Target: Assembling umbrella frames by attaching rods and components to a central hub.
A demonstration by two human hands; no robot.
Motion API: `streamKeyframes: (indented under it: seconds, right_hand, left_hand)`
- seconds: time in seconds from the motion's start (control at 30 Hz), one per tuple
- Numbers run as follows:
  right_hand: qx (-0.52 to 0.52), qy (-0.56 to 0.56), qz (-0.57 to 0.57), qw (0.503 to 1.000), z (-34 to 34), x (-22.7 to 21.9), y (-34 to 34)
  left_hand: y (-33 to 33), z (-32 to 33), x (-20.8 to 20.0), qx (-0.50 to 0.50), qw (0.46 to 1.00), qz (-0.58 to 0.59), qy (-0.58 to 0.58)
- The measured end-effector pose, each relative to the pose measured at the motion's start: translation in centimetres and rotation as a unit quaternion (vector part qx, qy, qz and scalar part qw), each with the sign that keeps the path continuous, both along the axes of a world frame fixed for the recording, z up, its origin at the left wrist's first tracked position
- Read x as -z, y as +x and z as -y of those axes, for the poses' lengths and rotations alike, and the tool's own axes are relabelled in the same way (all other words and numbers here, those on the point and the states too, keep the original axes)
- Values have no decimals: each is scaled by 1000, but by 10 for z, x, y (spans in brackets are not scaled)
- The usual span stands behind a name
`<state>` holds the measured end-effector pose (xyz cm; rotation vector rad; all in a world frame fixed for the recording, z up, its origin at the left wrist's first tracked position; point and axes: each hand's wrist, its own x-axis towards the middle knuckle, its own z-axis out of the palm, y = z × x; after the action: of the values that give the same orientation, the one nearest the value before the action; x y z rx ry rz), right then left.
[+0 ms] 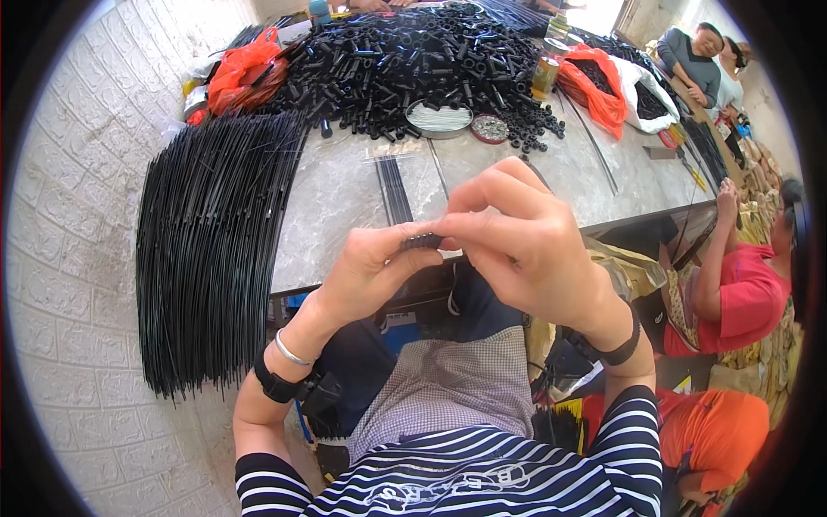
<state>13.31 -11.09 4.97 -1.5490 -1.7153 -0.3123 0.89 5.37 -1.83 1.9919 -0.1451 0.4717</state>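
Note:
My left hand pinches a flat row of thin black rods between thumb and fingers. Their near ends show side by side at the fingertips, and the rest lies away from me over the table. Close against those ends is my right hand, its fingers curled and the fingertips brought together. Anything in that pinch is too small or hidden to make out. Beyond my hands on the table are a round tin of thin whitish sticks and a smaller red-rimmed tin of tiny pieces.
A heap of short black tubular parts covers the table's far side. Many long black rods overhang the left edge. Red bags and a white bag flank the heap. Other people sit at right, one in a red shirt.

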Motion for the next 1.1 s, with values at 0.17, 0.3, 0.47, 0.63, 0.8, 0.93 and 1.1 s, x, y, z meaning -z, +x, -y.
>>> streamKeyframes:
  seconds: [0.17, 0.3, 0.47, 0.63, 0.8, 0.93, 1.1]
  right_hand:
    - [-33, -8, 2, 999, -3, -3, 4]
    - [-85, -18, -118, 989, -9, 3, 3]
    - [-67, 24, -38, 997, -21, 13, -12]
    - [-45, 16, -2, 999, -23, 18, -20]
    - [-54, 0, 0, 999, -20, 17, -20]
    - [-60, -9, -20, 998, -15, 15, -22]
    - [105, -16, 41, 993, 2, -16, -21]
  left_hand:
    - [1, -3, 5, 4, 1000, 17, -3]
    - [7, -2, 13, 17, 997, 69, -14]
    - [4, -5, 14, 24, 998, 58, 20]
    - [5, -4, 24, 41, 999, 31, -1]
    - [24, -19, 94, 48, 979, -88, 175]
    - [35, -27, 108, 77, 966, -30, 246]
    - [28, -39, 117, 84, 939, -8, 334]
